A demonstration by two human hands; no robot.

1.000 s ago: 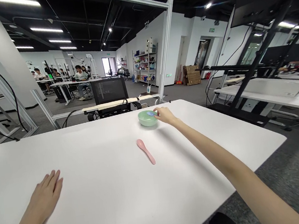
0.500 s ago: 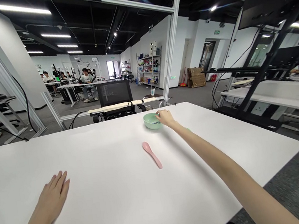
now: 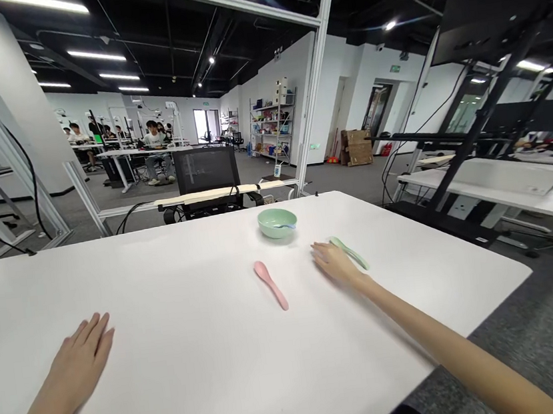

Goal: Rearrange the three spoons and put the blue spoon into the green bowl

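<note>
My left hand lies flat on the white table, fingers stretched out and holding nothing. Over the right half of the table, my right hand is open with its fingers extended and nothing in them. Just beyond it, a green spoon rests on the tabletop, partly hidden by the hand. Left of that hand lies a pink spoon, bowl end pointing away from me. Near the far edge stands a light green bowl with a small blue utensil, perhaps a spoon, inside.
A metal frame rises behind the table's far edge, with a black office chair beyond it. Farther back are a stocked shelf, a cardboard box and people seated at desks. Another desk stands to the right.
My right hand has left the bowl and moved toward me, to beside the green spoon. The blue utensil in the bowl and the green spoon now show more. My left hand stays flat.
</note>
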